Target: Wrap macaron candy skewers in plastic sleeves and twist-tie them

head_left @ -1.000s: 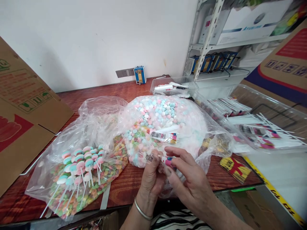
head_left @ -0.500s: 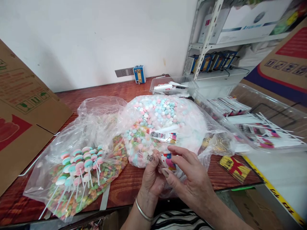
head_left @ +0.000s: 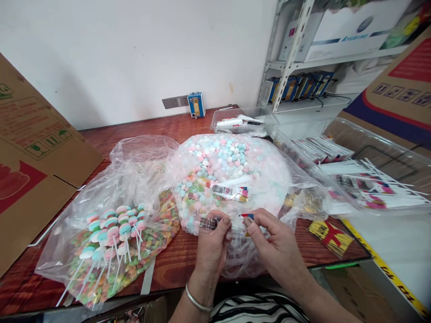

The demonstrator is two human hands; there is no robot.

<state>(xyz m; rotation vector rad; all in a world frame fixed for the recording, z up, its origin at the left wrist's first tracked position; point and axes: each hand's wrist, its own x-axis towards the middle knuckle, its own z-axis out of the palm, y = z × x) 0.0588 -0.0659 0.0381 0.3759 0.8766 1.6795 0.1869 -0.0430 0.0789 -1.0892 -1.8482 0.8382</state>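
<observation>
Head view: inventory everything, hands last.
printed wrapping: count unclear, multicoloured, both hands
candy bags: two, clear, left and middle
stick candies: many, pastel, on left bag
printed packet: one, white, on middle bag
flat packet: one, yellow-red, table's right
trays: at least two, clear, right and back
table: one, red-brown, centre
large cartons: two, brown, left and right
devices: several, blue, by wall, on rack
rack: one, white, back right
lettered box: one, white, on rack
socket strip: one, grey, wall
left hand: one, front
right hand: one, front
</observation>
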